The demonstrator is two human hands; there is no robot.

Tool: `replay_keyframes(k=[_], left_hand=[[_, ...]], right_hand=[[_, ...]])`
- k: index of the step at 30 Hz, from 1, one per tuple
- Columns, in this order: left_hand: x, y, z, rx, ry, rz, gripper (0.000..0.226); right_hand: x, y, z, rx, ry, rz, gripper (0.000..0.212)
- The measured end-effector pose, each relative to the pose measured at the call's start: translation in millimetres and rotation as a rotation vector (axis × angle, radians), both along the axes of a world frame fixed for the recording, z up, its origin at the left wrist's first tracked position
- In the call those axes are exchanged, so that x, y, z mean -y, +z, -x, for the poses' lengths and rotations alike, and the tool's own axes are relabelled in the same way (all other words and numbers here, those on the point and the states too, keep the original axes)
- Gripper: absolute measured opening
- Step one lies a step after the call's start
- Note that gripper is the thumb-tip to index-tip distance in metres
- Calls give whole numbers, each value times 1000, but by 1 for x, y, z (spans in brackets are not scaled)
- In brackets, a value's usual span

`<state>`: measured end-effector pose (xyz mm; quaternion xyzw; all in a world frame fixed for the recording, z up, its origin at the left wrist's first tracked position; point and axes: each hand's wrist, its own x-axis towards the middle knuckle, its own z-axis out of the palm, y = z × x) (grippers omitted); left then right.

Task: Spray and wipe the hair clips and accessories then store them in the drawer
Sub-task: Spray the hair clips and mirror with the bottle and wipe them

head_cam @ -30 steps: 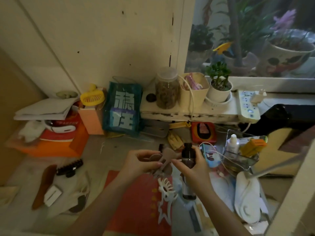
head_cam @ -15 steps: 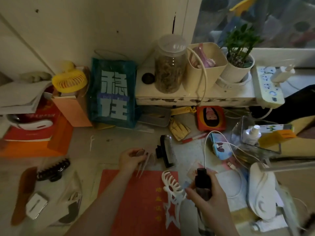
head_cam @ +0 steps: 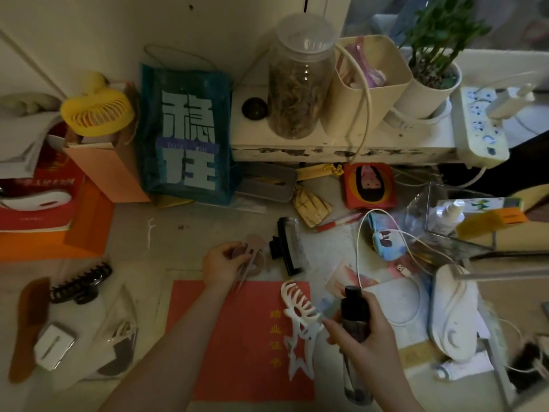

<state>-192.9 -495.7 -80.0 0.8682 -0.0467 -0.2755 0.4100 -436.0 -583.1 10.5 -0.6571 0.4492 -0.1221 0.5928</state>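
Hands have parted: left hand (head_cam: 223, 264) lowered the taupe claw clip (head_cam: 251, 257), right hand (head_cam: 364, 331) withdrew the spray bottle (head_cam: 355, 316).
Fingers pinch one clip, curl round one bottle; one white clip (head_cam: 300, 325) and two black clips (head_cam: 286, 246) (head_cam: 81, 282) lie apart.

Upper left, a yellow fan (head_cam: 96, 115) beside a teal bag (head_cam: 187, 135) with pale lettering; bottom centre, a white claw clip (head_cam: 300, 322) on a red mat (head_cam: 237, 337); a black spray bottle (head_cam: 355, 310).

A home: cluttered windowsill shelf (head_cam: 341, 144) with potted plant (head_cam: 430, 55), power strip (head_cam: 481, 126).
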Motion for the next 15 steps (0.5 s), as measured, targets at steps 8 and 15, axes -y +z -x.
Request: replay_keyframes(k=[8, 15], left_hand=[[-9, 15, 16, 113, -17, 32, 41], [-27, 35, 91, 227, -217, 81, 31]], right_hand=[[4, 13, 9, 1, 14, 46, 46], [2, 20, 28, 32, 41, 39, 41]])
